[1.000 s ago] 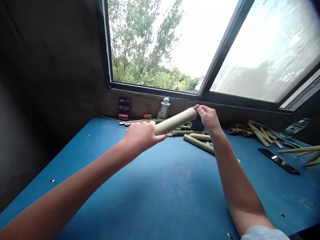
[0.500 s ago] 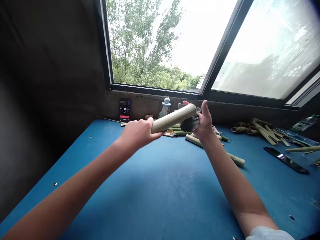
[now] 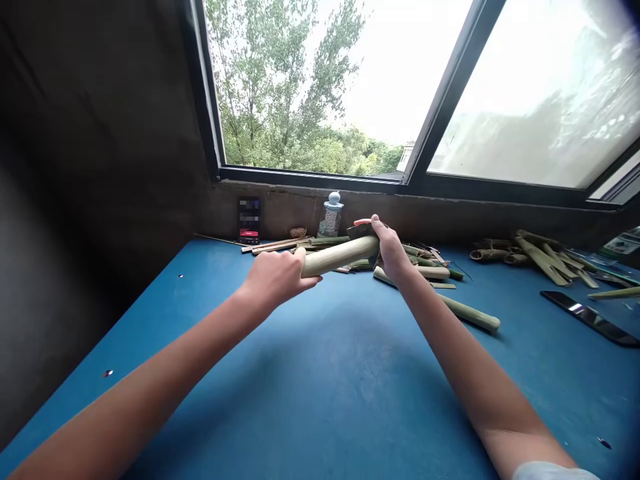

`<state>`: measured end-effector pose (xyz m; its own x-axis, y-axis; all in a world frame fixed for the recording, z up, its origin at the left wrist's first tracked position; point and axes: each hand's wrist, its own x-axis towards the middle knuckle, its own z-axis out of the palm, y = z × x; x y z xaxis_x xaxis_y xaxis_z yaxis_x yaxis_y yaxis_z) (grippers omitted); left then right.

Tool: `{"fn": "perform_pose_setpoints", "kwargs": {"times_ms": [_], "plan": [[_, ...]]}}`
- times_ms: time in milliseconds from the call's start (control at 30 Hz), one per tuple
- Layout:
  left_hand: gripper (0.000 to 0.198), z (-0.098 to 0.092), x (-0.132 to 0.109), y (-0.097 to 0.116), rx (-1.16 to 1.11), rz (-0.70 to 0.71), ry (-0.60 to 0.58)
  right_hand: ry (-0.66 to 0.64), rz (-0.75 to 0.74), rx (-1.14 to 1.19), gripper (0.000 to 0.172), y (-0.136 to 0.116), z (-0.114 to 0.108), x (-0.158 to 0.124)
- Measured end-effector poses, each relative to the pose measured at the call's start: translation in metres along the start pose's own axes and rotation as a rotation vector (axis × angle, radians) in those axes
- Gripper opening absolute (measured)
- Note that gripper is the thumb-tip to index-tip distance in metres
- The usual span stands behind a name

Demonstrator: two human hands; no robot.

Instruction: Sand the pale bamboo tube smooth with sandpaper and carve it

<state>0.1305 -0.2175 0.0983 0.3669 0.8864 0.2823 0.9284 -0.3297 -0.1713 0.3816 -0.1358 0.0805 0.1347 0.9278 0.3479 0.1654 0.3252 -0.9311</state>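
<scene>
A pale bamboo tube (image 3: 340, 257) is held above the blue table, tilted with its far end up to the right. My left hand (image 3: 277, 275) is wrapped around its near end. My right hand (image 3: 391, 251) is closed at the far end, pressing a dark grey sheet (image 3: 361, 231) that looks like sandpaper around the tube. The thumb points up, and some fingers are hidden behind the sheet and tube. Below and behind my right forearm, another bamboo tube (image 3: 473, 313) lies on the table.
Cut bamboo strips (image 3: 280, 245) lie along the wall, and more bamboo pieces (image 3: 537, 257) are piled at the right. A black phone-like slab (image 3: 587, 318) rests near them. At the back stand a phone (image 3: 249, 219) and a blue-white lighthouse-shaped ornament (image 3: 331, 217). The window (image 3: 310, 177) is behind.
My right hand has closed around the far end of the bamboo tube with the grey sheet; its fingers were spread before. The tube's far end has dropped slightly.
</scene>
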Motion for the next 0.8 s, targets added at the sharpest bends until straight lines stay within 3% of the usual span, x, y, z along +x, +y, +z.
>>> {"fn": "perform_pose_setpoints", "kwargs": {"times_ms": [200, 400, 500, 633, 733, 800], "plan": [[0.057, -0.002, 0.0, 0.0, 0.009, -0.023, 0.006, 0.004, -0.103, -0.062, 0.054, 0.009, 0.002, 0.004], [0.056, 0.01, 0.002, 0.007, -0.043, -0.056, -0.073, 0.069, -0.122, -0.077, 0.056, 0.016, 0.016, 0.0], [0.054, 0.007, 0.002, 0.008, -0.127, -0.044, -0.117, 0.123, -0.195, -0.036, 0.053, -0.002, 0.015, -0.007], [0.054, -0.02, -0.004, 0.005, -0.358, 0.034, -0.151, 0.161, -0.398, 0.093, 0.042, -0.044, 0.007, -0.023], [0.056, -0.028, 0.002, -0.001, -0.684, 0.182, -0.355, 0.17, -0.577, 0.136, 0.036, -0.069, 0.003, -0.038], [0.063, -0.014, 0.019, -0.016, -0.895, 0.278, -0.498, 0.15, -0.687, 0.065, 0.036, -0.078, 0.0, -0.046]]}}
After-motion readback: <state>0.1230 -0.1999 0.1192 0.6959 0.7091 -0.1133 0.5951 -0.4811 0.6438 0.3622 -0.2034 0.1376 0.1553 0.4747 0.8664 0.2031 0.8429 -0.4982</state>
